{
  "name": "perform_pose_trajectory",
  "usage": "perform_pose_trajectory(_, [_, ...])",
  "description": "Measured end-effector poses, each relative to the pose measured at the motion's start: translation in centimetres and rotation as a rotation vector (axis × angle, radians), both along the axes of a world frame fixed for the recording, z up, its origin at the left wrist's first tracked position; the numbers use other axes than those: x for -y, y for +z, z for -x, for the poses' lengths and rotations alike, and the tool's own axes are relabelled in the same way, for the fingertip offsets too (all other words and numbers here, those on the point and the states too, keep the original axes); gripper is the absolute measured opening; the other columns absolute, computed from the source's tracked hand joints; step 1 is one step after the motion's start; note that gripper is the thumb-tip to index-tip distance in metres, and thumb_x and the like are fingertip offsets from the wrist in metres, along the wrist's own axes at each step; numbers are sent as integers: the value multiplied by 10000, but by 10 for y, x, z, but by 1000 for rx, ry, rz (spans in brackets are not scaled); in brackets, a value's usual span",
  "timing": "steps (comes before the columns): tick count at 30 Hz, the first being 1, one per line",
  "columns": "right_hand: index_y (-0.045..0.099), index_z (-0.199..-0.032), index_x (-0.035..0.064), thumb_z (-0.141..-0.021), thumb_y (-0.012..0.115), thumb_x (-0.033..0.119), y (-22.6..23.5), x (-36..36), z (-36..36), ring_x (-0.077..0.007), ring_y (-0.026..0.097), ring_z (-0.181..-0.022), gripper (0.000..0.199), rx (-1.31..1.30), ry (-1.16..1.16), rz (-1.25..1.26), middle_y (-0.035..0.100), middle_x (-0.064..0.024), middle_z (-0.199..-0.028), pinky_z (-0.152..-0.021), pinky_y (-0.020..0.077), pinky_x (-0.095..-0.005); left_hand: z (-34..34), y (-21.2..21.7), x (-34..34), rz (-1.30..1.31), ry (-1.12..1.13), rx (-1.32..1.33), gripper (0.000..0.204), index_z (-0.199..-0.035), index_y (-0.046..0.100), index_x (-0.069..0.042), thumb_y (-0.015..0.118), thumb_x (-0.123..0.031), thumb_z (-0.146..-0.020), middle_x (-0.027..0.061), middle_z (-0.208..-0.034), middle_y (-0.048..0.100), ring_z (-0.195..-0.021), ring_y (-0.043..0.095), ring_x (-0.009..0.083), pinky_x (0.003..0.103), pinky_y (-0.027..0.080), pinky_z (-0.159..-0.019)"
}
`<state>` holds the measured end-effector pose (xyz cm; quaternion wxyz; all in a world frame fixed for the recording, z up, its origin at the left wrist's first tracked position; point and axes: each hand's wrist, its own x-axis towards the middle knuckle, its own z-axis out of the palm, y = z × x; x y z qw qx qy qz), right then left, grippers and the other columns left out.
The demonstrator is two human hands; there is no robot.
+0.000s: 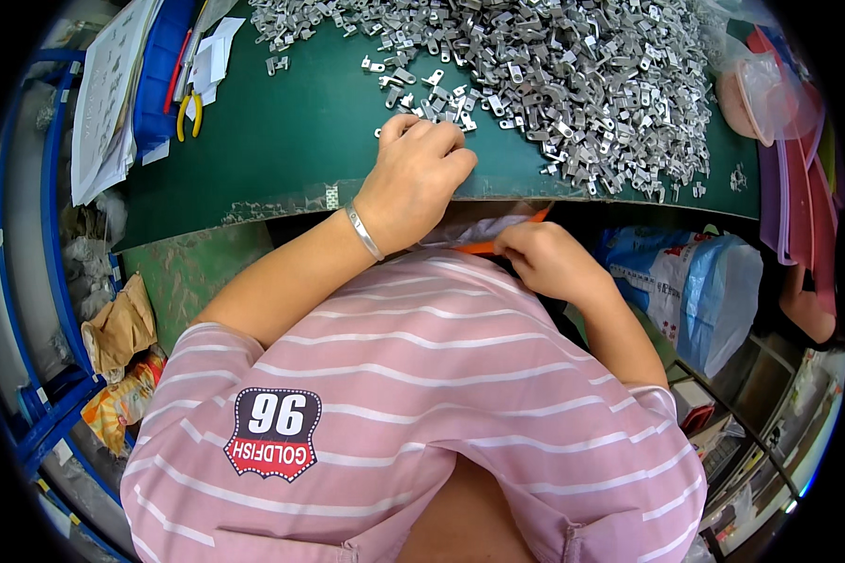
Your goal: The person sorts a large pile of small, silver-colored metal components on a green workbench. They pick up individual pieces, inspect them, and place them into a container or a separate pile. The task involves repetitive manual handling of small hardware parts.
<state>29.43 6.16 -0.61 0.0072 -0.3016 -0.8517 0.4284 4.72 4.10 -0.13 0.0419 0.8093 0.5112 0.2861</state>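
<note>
Many small bent silver metal brackets [591,84] with holes lie heaped on the green tabletop [282,122]. My left hand [413,174], a silver bangle at its wrist, is over the table's near edge beside a few loose brackets [432,105]. Its fingers are curled down, and what they hold is hidden beneath the hand. Below the edge, at my lap, my right hand [554,261] is closed with its fingertips at the orange rim of a pale plastic bag [474,230]. Most of that bag is hidden by the table and my striped shirt.
At the far left stand a blue tray [164,80], yellow-handled pliers [190,114] and papers [113,103]. A pinkish bowl [746,98] with clear plastic sits at the right edge. A blue-and-white sack [685,291] is below the table on the right; blue shelving [61,253] stands left.
</note>
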Motion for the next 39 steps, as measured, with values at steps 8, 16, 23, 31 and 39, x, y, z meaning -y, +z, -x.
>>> perform_pose_trajectory(8, [768,-902,124,-767,663,119,-109,12,-13,-360,704,-869,171,189,235,-231,740,-125,-844,-862,507,-506,0,2,-8,-76,-2,171,241,-920,690,-78,733,55,-724,53,-968,653,-923,643,252,437,485,-944])
perform_pose_trajectory(16, [717,-950,58,-775,679,1,-3,-7,-5,-330,679,-804,189,-178,22,-333,684,-120,-867,-700,548,-409,2,22,12,585,148,1305,198,-1050,704,-7,717,71,-868,74,-1007,686,-948,675,167,278,567,-829])
perform_pose_trajectory(23, [666,-983,-5,-829,731,-9,12,-32,6,-352,642,-851,167,-262,-434,-719,633,-148,-933,-736,534,-432,9,14,14,936,88,1896,206,-1142,640,-14,679,13,-941,72,-1051,669,-949,667,164,330,580,-889])
perform_pose_trajectory(31, [657,-942,19,-752,720,-95,12,-5,20,-340,662,-866,230,-540,-266,-496,666,-137,-959,-759,551,-403,1,20,28,531,-30,1162,163,-1000,671,-2,689,104,-878,99,-1077,664,-956,667,176,313,585,-840])
perform_pose_trajectory(39, [658,-959,13,-773,675,-73,10,-2,32,-342,643,-885,206,-471,-247,-430,666,-131,-988,-766,534,-411,-1,14,33,109,-129,423,201,-912,676,-30,801,18,-761,119,-944,674,-826,661,281,343,547,-709])
